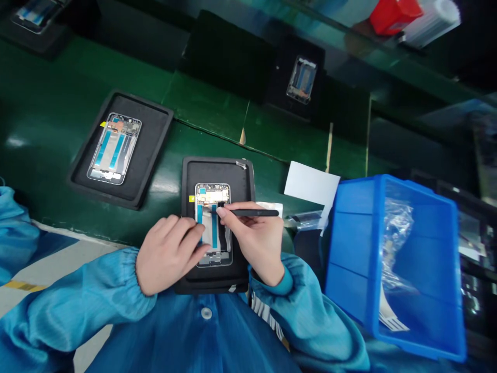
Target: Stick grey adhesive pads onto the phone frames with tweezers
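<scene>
A phone frame (213, 199) with blue strips lies face up in a black tray (217, 171) right in front of me. My left hand (169, 254) rests on the frame's lower left part, fingers curled and pressing it down. My right hand (258, 243) pinches black tweezers (248, 213) whose tip points left onto the upper middle of the frame. Both arms wear blue sleeves.
A second phone frame (114, 148) sits in a black tray (153, 150) to the left on the green conveyor belt (46, 119). A third phone frame (302, 79) lies in a tray further back. A blue bin (392, 264) with plastic bags stands at the right. White paper (310, 184) lies beside it.
</scene>
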The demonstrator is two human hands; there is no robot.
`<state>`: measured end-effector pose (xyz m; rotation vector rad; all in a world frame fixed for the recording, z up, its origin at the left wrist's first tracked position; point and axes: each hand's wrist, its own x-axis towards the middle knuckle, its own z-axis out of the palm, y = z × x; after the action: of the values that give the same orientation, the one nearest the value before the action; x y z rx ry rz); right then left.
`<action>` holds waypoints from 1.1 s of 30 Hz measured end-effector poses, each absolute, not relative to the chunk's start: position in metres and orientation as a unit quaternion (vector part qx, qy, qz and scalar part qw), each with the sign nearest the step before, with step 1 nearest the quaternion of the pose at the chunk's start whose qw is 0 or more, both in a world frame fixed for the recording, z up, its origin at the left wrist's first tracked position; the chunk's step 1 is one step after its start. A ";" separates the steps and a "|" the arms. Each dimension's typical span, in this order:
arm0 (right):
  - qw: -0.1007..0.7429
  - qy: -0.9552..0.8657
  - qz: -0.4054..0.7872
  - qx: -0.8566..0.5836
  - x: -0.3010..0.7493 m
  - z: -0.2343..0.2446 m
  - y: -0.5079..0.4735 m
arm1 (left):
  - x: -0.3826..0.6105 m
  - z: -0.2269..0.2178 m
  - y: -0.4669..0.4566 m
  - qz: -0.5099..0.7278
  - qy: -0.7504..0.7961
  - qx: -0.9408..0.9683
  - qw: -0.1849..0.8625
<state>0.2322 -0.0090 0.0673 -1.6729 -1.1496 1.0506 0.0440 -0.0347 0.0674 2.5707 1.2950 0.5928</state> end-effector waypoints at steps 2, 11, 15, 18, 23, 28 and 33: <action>0.416 -0.460 0.418 -0.663 0.231 0.067 -0.009 | 0.041 0.063 -0.031 0.202 0.453 0.865 0.076; 0.419 -0.469 0.411 -0.660 0.230 0.067 -0.008 | 0.039 0.058 -0.029 0.204 0.451 0.867 0.060; 0.417 -0.473 0.404 -0.663 0.231 0.066 -0.008 | 0.039 0.059 -0.029 0.203 0.451 0.867 0.062; 0.414 -0.479 0.397 -0.665 0.231 0.066 -0.009 | 0.039 0.060 -0.028 0.201 0.450 0.868 0.065; 0.410 -0.483 0.394 -0.666 0.231 0.067 -0.009 | 0.038 0.062 -0.024 0.197 0.452 0.868 0.059; 0.407 -0.484 0.400 -0.663 0.231 0.066 -0.009 | 0.039 0.066 -0.018 0.135 0.447 0.884 0.037; 0.397 -0.497 0.391 -0.665 0.232 0.065 -0.010 | 0.041 0.070 -0.015 0.087 0.438 0.895 0.002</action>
<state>0.2322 -0.0096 0.0654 -1.6838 -1.2586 0.9909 0.0412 -0.0154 0.0701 2.8076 1.3734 0.2718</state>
